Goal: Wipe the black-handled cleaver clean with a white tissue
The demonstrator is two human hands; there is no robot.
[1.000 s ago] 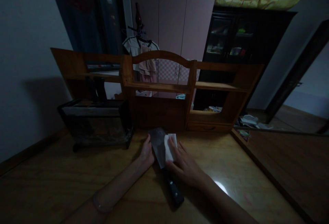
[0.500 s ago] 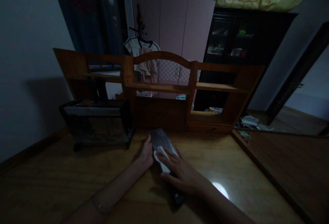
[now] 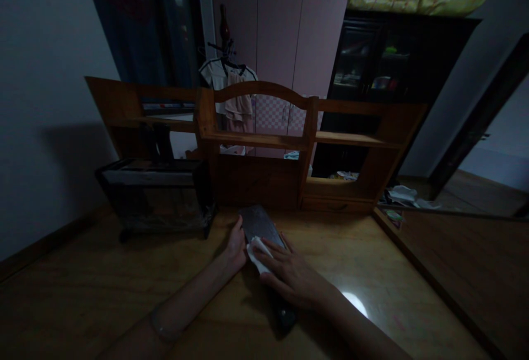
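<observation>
A cleaver (image 3: 258,222) with a broad grey blade and a dark handle lies at a slant over the wooden table, its handle towards me. My left hand (image 3: 236,245) is closed on the blade's left edge, thumb on top. On the blade sits a folded white tissue (image 3: 257,259), pressed down under the fingers of my right hand (image 3: 291,277). That hand covers part of the blade and the upper part of the handle.
A black holder (image 3: 157,200) with dark upright handles stands left on the table (image 3: 194,316). Behind the cleaver rises a wooden shelf unit (image 3: 256,139). A raised wooden edge (image 3: 430,277) runs along the right. Farther back are a pink wardrobe (image 3: 276,46) and hanging clothes (image 3: 237,92).
My right hand and the tissue have shifted very slightly on the blade. My left hand keeps its hold, and the cleaver stays almost in place.
</observation>
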